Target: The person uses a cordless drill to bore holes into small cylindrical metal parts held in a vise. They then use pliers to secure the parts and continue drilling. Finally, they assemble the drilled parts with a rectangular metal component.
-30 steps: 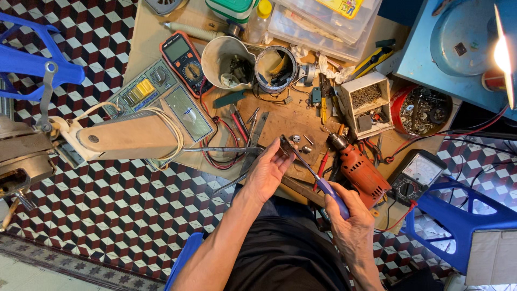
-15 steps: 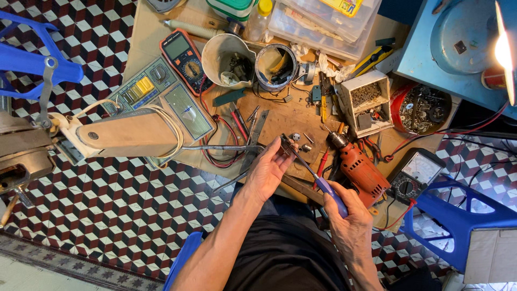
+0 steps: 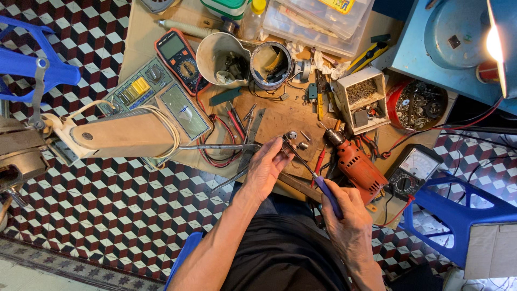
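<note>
I'm looking straight down on a crowded workbench (image 3: 280,116). My left hand (image 3: 265,171) lies over the near edge of the bench, fingers curled in close at the tips around something small. I can't tell what it is, it's too tiny and half hidden by the fingers. My right hand (image 3: 344,213) is wrapped tight on the blue handle of a screwdriver (image 3: 309,173), down by my lap, and the thin shaft slants up and to the left until its tip meets the left fingertips. Just beyond that tip, a few small metal parts (image 3: 297,140) lie loose on the wood.

Right beside the screwdriver, on my right, an orange drill (image 3: 355,164) lies on its side, chuck pointing up the bench. Past it sits an analogue meter (image 3: 413,168) with red leads. On my left a long beige housing (image 3: 121,134) rests across a grey-green test instrument (image 3: 156,97), with a red-cased multimeter (image 3: 180,56) above it. Two round containers, a white jug (image 3: 215,54) and a metal tin (image 3: 269,64), stand at the back, well apart from my hands.
</note>
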